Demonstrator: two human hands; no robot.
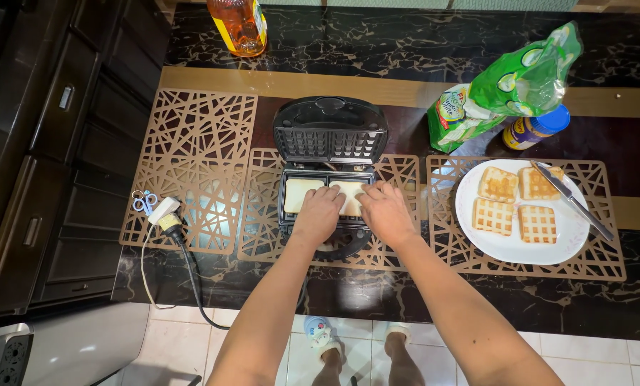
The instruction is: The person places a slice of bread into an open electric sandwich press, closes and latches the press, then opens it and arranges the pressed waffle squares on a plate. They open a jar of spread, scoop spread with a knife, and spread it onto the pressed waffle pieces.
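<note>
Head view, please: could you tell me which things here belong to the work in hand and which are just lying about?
In hand:
left hand
right hand
bread slices
open sandwich maker
plate of toasted slices
knife
bread bag
spread jar

Lying about:
orange bottle
scissors
plug and cable

A crumpled green-and-white plastic bread bag (502,89) is lying at my far right on the tabletop (405,43), touching a blue-lidded yellow-labelled jar (536,126). An amber bottle with yellow label (239,25) is standing at the far edge.
</note>
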